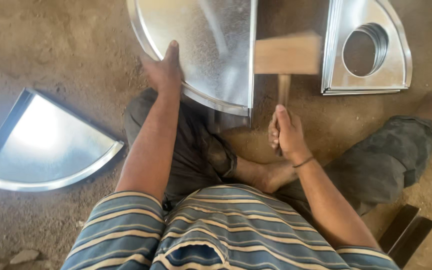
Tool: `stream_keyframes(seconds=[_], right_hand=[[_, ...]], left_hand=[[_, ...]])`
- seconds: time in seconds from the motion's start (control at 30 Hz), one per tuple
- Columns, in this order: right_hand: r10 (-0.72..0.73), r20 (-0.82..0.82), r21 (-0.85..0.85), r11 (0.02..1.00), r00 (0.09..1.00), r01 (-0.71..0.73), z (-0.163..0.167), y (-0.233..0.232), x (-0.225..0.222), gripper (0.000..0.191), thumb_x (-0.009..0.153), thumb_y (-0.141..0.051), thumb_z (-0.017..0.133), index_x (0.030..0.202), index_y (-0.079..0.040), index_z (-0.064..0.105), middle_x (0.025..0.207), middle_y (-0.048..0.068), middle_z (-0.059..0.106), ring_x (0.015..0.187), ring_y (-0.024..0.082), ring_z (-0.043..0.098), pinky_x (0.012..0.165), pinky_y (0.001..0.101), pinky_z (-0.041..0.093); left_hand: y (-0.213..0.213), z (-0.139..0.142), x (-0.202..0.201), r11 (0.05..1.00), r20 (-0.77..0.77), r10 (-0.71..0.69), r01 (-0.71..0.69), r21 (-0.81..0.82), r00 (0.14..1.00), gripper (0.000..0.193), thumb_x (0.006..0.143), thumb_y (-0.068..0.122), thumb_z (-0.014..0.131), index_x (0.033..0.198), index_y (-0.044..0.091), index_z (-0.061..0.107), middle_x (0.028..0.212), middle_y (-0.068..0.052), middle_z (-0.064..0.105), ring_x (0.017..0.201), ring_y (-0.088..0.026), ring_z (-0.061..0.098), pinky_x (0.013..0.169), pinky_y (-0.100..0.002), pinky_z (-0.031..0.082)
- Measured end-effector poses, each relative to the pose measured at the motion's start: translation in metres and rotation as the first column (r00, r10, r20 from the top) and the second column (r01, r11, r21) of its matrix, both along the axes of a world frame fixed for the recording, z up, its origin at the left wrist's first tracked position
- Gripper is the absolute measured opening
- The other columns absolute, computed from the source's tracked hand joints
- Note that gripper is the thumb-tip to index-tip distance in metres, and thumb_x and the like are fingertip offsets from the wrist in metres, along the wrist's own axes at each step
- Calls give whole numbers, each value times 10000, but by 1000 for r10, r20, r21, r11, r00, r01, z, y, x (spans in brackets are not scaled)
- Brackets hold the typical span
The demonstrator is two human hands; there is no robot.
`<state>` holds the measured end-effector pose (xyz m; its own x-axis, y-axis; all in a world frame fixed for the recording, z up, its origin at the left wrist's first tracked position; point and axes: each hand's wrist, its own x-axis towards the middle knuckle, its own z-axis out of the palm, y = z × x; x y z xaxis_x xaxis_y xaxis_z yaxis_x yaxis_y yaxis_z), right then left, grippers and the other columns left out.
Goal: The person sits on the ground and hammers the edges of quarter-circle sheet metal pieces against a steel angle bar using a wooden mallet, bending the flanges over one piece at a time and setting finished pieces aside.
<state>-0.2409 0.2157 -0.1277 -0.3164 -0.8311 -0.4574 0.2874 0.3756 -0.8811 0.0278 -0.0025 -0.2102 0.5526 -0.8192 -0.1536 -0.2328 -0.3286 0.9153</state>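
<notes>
Bare, sandy ground serves as the work surface, and the person sits on it cross-legged. Nearest the body, the right hand is clenched around the handle of a wooden mallet; the handle runs almost straight away from the body, and the blurred block head sits crosswise at its far end, just beside the straight edge of a galvanised quarter-round sheet. The left hand lies flat on that sheet's curved rim, fingers spread and pressing, not gripping. The sheet rests over the left knee, its straight folded edge pointing away from the person, its curve sweeping off to the left.

A blow landing off the edge could dent the flat face or kick the sheet out from under the pressing palm; the thin rim looks sharp enough to cut a sliding hand.

Well apart to the left lies another quarter-round piece; farther right, a stack of pieces with a round hole.
</notes>
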Motion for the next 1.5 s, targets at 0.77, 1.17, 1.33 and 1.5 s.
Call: stream_keyframes(seconds=[0.77, 1.17, 1.33, 1.5], right_hand=[[-1, -63, -3, 1000, 998, 1, 10, -81, -27, 429, 1121, -520, 408, 904, -157, 482, 628, -40, 444, 477, 75, 426, 394, 276, 398], [-169, 167, -2, 985, 971, 171, 1, 23, 9, 399, 1098, -490, 430, 923, -134, 473, 622, -15, 434, 476, 95, 428, 418, 266, 367], [-24, -13, 67, 997, 1000, 25, -3, 32, 17, 366, 1041, -460, 513, 865, -142, 471, 584, -17, 422, 438, 103, 408, 405, 279, 370], [-217, 298, 384, 919, 930, 91, -37, 81, 14, 341, 1008, -449, 588, 792, -222, 455, 568, -59, 378, 446, 83, 366, 415, 276, 312]], left_hand=[[-1, -17, -1, 996, -128, -38, 48, 79, 991, 803, 770, 330, 865, 1331, -79, 462, 1164, -214, 690, 1043, -288, 720, 946, -384, 543], [-3, -20, 0, 1000, -66, -15, 15, 9, 998, 739, 746, 386, 894, 1250, -47, 571, 1138, -186, 748, 1031, -303, 743, 959, -405, 548], [-3, -16, -2, 986, 46, 45, -52, 159, 998, 753, 698, 372, 913, 1253, -25, 593, 1146, -182, 721, 1045, -302, 693, 960, -418, 499], [7, 4, 17, 976, -249, -191, 155, -156, 949, 611, 817, 275, 865, 1278, -18, 591, 1142, -120, 704, 1019, -213, 652, 901, -398, 539]])
